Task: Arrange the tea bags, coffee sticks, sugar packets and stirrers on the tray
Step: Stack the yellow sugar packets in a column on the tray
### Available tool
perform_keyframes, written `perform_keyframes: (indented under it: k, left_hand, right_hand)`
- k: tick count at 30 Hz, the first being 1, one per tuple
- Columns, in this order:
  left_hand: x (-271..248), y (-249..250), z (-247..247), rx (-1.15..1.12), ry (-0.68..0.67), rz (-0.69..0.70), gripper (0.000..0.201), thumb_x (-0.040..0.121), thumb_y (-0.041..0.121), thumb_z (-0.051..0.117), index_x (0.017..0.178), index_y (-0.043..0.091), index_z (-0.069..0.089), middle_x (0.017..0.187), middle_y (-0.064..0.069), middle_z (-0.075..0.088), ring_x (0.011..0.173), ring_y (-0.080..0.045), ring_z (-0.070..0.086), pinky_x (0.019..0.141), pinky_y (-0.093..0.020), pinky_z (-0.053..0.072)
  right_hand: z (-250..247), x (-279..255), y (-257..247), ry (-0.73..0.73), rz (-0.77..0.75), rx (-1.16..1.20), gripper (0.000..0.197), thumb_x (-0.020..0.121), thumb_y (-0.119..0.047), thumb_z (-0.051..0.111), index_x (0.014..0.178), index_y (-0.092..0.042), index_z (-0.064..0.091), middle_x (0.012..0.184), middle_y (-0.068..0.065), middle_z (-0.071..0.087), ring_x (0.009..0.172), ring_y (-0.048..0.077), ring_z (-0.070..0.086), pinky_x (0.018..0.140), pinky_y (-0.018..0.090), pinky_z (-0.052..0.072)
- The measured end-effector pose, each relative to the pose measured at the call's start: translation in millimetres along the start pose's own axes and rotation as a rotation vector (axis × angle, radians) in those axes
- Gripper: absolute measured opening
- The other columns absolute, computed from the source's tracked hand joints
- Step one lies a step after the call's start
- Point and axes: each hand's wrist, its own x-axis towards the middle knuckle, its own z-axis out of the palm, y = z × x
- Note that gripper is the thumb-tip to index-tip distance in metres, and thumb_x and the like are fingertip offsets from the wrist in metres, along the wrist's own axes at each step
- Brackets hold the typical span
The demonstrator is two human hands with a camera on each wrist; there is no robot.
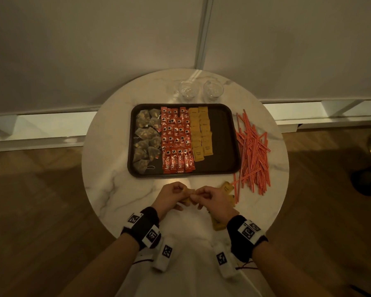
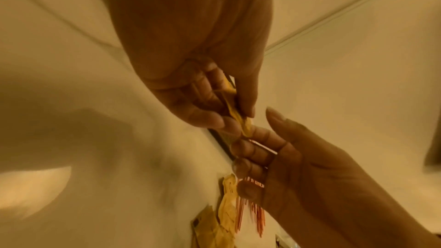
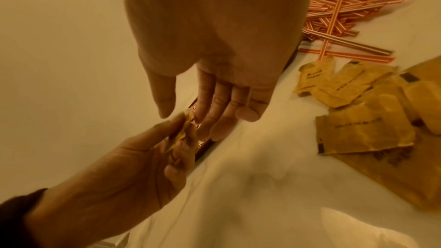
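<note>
Two hands meet over the counter (image 1: 120, 189), in front of the tray (image 1: 223, 166).
Left hand (image 1: 172, 196) pinches a sugar packet (image 2: 240, 118); right hand (image 1: 210, 199), fingers loosely curled, touches it. Stirrers (image 1: 252, 151) lie right of tray.

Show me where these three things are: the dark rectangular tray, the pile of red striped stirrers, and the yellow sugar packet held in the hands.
dark rectangular tray (image 1: 221, 146): head view, bare floor at its right side.
pile of red striped stirrers (image 1: 252, 151): head view, middle of pile.
yellow sugar packet (image 2: 238, 118): left wrist view, packet's middle fold.
</note>
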Motion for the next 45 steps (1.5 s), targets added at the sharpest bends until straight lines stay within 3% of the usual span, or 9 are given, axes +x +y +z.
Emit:
perform_keyframes:
  k: [6,11,17,21,27,31,33,38,45]
  left_hand:
    - [-2,16,-4,-0.002,-0.023,0.090,0.016,0.089,0.016,0.071,0.102,0.011,0.063,0.093,-0.010,0.072,0.076,-0.018,0.069,0.054,-0.025,0.053]
    - [1,28,-13,0.059,0.048,0.204,0.020,0.089,0.001,0.066,0.105,0.012,0.064,0.099,-0.006,0.067,0.085,-0.014,0.067,0.057,-0.023,0.055]
    - [2,40,-10,0.416,-0.017,0.339,0.018,0.084,0.006,0.074,0.096,0.020,0.070,0.088,0.007,0.073,0.076,0.002,0.066,0.061,-0.014,0.051]
    - [2,45,-2,0.569,-0.038,0.472,0.015,0.083,0.009,0.076,0.095,0.016,0.073,0.087,0.009,0.071,0.080,0.004,0.064,0.073,-0.013,0.052]
    - [11,38,8,0.523,0.066,0.534,0.014,0.084,0.007,0.075,0.093,0.017,0.072,0.083,0.012,0.069,0.075,0.001,0.063,0.073,-0.012,0.051]
    - [26,22,8,0.470,0.127,0.344,0.003,0.090,0.016,0.070,0.089,0.015,0.072,0.080,0.002,0.072,0.069,-0.006,0.066,0.072,-0.025,0.058]
    - [35,12,5,0.495,0.064,0.132,0.024,0.095,0.029,0.064,0.084,0.009,0.073,0.075,-0.005,0.074,0.065,-0.013,0.068,0.072,-0.035,0.060]
    - [44,-1,0,0.651,-0.114,-0.312,0.066,0.094,0.060,0.050,0.071,0.003,0.074,0.068,-0.010,0.074,0.059,-0.020,0.071,0.060,-0.027,0.053]
    - [50,-1,5,0.728,-0.085,-0.418,0.075,0.088,0.072,0.049,0.063,0.005,0.072,0.060,-0.008,0.071,0.045,-0.017,0.064,0.054,-0.022,0.052]
  right_hand:
    - [-4,1,-2,0.046,-0.034,0.027,0.008,0.090,-0.002,0.066,0.093,0.005,0.067,0.078,0.015,0.071,0.055,0.003,0.060,0.054,0.013,0.045]
    - [-5,0,-1,0.000,0.012,-0.008,0.004,0.091,-0.009,0.067,0.092,-0.005,0.069,0.081,0.007,0.074,0.060,0.003,0.063,0.055,0.014,0.046]
    - [-9,6,-4,0.076,-0.106,-0.020,0.008,0.086,-0.014,0.075,0.094,-0.015,0.074,0.090,-0.002,0.073,0.082,0.003,0.066,0.076,0.014,0.050]
    - [-14,7,-5,0.063,-0.167,-0.047,0.006,0.083,-0.013,0.077,0.089,-0.015,0.075,0.083,-0.002,0.074,0.078,0.006,0.068,0.075,0.014,0.051]
    - [-18,15,5,0.108,-0.129,-0.041,0.009,0.088,-0.011,0.072,0.095,-0.006,0.076,0.084,0.002,0.074,0.075,0.006,0.068,0.072,0.017,0.052]
    - [-31,26,14,0.156,-0.038,-0.008,0.005,0.087,-0.007,0.072,0.091,-0.007,0.075,0.084,0.002,0.074,0.073,0.001,0.068,0.071,0.016,0.051]
    - [-40,34,16,0.190,-0.010,-0.016,0.005,0.087,-0.007,0.072,0.088,-0.011,0.073,0.084,0.001,0.073,0.072,-0.002,0.067,0.069,0.013,0.050]
    - [-63,63,13,0.240,-0.019,-0.127,0.003,0.087,-0.015,0.074,0.089,-0.014,0.074,0.083,-0.001,0.071,0.078,0.008,0.066,0.070,0.017,0.048]
    - [-80,118,6,0.349,-0.031,-0.179,0.008,0.085,-0.021,0.076,0.087,-0.013,0.074,0.084,0.001,0.070,0.081,0.014,0.064,0.076,0.027,0.051]
